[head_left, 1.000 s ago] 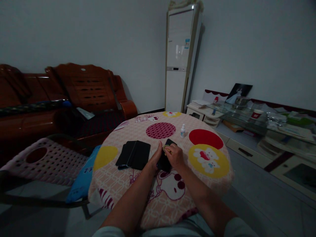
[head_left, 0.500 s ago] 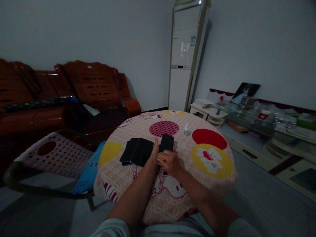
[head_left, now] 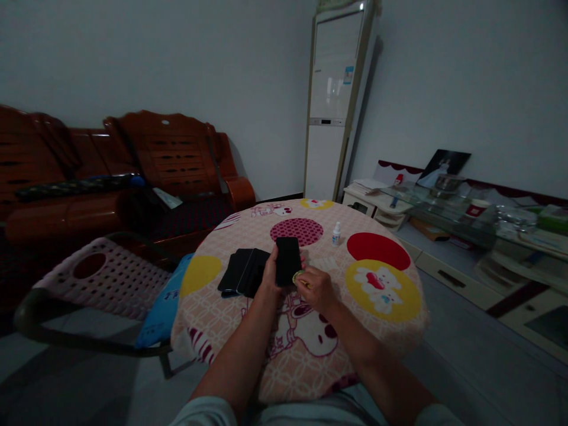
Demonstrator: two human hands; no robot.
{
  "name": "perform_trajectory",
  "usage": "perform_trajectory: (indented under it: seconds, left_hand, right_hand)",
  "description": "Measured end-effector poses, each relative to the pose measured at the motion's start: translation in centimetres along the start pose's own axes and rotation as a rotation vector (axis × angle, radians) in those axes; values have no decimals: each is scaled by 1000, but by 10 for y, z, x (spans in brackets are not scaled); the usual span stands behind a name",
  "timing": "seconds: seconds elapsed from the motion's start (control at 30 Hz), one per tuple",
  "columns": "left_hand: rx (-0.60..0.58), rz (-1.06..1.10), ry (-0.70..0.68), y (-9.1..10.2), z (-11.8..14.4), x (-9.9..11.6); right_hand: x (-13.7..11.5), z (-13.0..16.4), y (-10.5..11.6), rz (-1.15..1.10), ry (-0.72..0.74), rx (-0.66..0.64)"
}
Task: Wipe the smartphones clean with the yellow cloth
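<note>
My left hand (head_left: 268,278) holds a black phone (head_left: 288,260) tilted up above the round table (head_left: 386,331), which wears a pink cartoon-print cloth. My right hand (head_left: 314,287) is closed on a small yellow-green pad (head_left: 296,276) just right of the phone's lower edge. Two more dark phones (head_left: 243,271) lie side by side on the cloth, just left of my left hand.
A small white spray bottle (head_left: 336,234) stands on the table beyond the phone. A pink plastic chair (head_left: 95,278) with a blue cushion (head_left: 162,307) is at the left, a wooden sofa (head_left: 168,160) behind it. A tall white air conditioner (head_left: 332,100) and a low glass cabinet (head_left: 465,219) stand at the right.
My left hand has lifted the black phone off the cloth and tipped it upright toward me. My right hand with the pad has come off its screen to its lower right.
</note>
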State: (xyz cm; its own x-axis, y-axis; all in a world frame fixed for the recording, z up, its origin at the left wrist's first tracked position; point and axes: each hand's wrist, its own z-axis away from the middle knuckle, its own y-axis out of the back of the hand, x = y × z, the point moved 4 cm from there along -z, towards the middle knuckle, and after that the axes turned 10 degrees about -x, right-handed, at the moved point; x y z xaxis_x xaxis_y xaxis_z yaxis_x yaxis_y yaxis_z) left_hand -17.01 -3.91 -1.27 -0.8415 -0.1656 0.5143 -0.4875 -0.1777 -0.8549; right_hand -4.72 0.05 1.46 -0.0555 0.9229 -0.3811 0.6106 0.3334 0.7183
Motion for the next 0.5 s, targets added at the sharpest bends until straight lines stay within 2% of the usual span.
perform_trajectory:
  seconds: [0.3, 0.5]
  left_hand:
    - [-17, 50, 81, -5, -4, -11]
    - [67, 21, 108, -11, -2, -19]
  right_hand:
    - [19, -2, 4, -20, -22, 62]
    - [34, -5, 10, 12, -110, 102]
